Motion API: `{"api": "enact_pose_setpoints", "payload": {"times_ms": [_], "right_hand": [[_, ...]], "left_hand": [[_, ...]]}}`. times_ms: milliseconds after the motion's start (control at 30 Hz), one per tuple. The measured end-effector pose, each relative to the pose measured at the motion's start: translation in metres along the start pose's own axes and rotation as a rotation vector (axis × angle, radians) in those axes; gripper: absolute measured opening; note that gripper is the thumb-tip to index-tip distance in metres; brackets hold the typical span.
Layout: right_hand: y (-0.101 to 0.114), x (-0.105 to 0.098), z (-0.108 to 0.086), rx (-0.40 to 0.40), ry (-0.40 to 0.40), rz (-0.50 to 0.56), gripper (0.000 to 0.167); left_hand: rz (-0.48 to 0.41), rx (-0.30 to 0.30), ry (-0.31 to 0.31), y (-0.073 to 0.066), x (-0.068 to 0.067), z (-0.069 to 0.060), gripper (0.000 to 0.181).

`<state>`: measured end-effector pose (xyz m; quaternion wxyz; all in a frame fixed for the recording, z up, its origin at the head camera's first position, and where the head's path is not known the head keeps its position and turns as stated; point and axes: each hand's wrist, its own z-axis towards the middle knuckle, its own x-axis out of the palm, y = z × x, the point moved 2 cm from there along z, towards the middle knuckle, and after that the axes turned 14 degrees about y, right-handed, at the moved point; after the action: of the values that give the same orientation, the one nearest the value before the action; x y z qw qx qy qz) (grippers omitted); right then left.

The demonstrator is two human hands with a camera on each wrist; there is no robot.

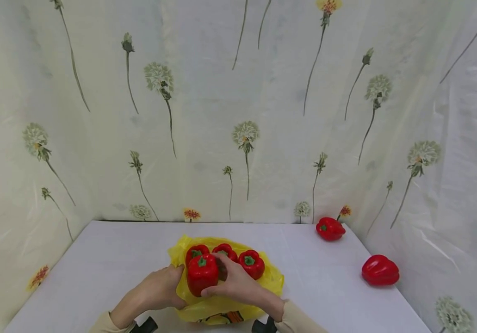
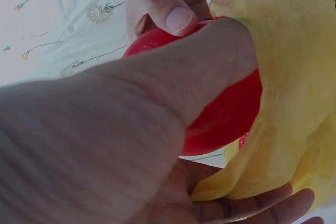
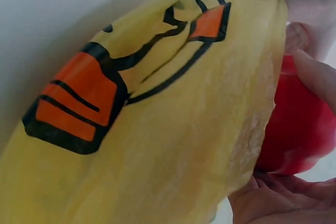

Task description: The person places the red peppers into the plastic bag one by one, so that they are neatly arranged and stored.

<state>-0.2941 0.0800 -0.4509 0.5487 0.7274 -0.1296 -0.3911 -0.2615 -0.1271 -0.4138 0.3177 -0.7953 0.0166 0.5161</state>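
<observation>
A yellow plastic bag (image 1: pixel 272 282) lies spread wide at its mouth, with three red bell peppers (image 1: pixel 251 262) at its far side. In front of these, my right hand (image 1: pixel 238 283) grips another red bell pepper (image 1: pixel 202 277) from the right, its green stem upward. My left hand (image 1: pixel 159 289) holds the bag's left edge. In the left wrist view, the left thumb reaches inside the bag (image 2: pixel 294 72) across the held pepper (image 2: pixel 231 114), while the fingers lie along the outside. The right wrist view shows the bag's orange and black print (image 3: pixel 89 103) beside the held pepper (image 3: pixel 299 124).
Two more red bell peppers lie on the white table (image 1: pixel 313 296): one at the far right corner (image 1: pixel 330 229), one by the right edge (image 1: pixel 380 270). A dandelion-patterned curtain (image 1: pixel 205 115) surrounds the table at the back and sides.
</observation>
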Motion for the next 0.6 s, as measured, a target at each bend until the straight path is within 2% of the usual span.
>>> {"api": "enact_pose_setpoints", "payload": {"times_ms": [133, 400, 600], "right_hand": [[-0.003, 0.003, 0.002, -0.001, 0.014, 0.017, 0.082], [-0.013, 0.009, 0.005, 0.091, 0.034, -0.004, 0.081], [-0.018, 0.013, 0.006, 0.096, 0.035, -0.038, 0.08]], "left_hand": [[-0.009, -0.002, 0.004, -0.001, -0.001, 0.0, 0.072], [-0.021, -0.006, 0.019, -0.002, -0.001, 0.0, 0.071], [-0.029, 0.005, 0.01, -0.002, -0.002, -0.002, 0.072]]}}
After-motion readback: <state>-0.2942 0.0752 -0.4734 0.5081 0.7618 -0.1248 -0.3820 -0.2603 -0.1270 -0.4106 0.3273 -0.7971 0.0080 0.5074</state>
